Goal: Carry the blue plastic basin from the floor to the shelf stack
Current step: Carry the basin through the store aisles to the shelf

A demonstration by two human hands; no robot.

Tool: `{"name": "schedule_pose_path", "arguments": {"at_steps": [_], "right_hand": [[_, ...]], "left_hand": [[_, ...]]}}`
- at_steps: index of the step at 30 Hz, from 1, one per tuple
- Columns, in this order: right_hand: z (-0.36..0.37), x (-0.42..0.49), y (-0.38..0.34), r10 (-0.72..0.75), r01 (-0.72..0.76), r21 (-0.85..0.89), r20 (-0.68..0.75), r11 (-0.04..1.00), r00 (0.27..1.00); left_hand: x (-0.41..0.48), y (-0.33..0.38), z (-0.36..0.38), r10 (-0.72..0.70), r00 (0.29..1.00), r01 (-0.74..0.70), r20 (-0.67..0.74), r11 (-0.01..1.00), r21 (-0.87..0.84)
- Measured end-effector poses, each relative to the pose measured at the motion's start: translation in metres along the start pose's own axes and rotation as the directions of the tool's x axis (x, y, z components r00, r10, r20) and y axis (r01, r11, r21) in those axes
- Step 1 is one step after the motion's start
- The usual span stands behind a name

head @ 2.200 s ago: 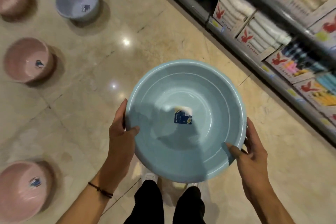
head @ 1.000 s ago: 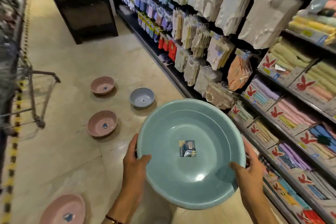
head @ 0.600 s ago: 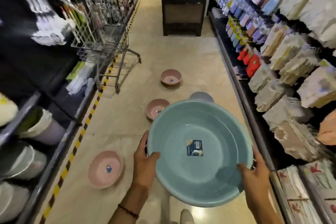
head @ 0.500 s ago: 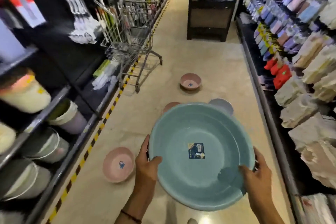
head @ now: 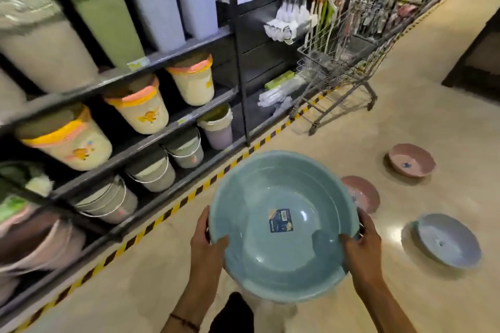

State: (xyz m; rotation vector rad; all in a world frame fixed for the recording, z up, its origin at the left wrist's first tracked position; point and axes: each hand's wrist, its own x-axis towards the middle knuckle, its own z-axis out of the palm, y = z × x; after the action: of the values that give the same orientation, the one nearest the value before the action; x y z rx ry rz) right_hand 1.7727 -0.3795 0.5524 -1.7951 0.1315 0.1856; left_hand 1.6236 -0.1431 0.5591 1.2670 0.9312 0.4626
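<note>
We carry the blue basin (head: 281, 227) clear of the floor, beside the shelf (head: 151, 140).

Our left hand (head: 208, 249) and right hand (head: 362, 249) close on opposite rims, thumbs inside, fingers curled beneath. It looks light, stiff and slick, so we judge the rolled rim the safest hold.

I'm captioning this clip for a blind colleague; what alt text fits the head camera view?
Two bare hands, left hand and right hand, hold a blue plastic basin by its rim above a shop aisle floor. Dark shelves of bins and buckets stand to the left; two pink basins and a lavender basin lie on the floor to the right.
</note>
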Motion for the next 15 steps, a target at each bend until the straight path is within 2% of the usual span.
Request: {"name": "schedule_pose_path", "arguments": {"at_steps": [7,15], "right_hand": [[0.120,0.060,0.006,0.122,-0.114,-0.063,0.142,0.991,0.982],[0.246,0.140,0.013,0.197,-0.159,-0.220,0.163,0.963,0.967]], "left_hand": [[0.109,-0.013,-0.046,-0.076,0.993,0.076,-0.090,0.997,-0.003],[0.251,-0.014,-0.063,-0.138,0.990,0.138,-0.030,0.990,0.011]]}}
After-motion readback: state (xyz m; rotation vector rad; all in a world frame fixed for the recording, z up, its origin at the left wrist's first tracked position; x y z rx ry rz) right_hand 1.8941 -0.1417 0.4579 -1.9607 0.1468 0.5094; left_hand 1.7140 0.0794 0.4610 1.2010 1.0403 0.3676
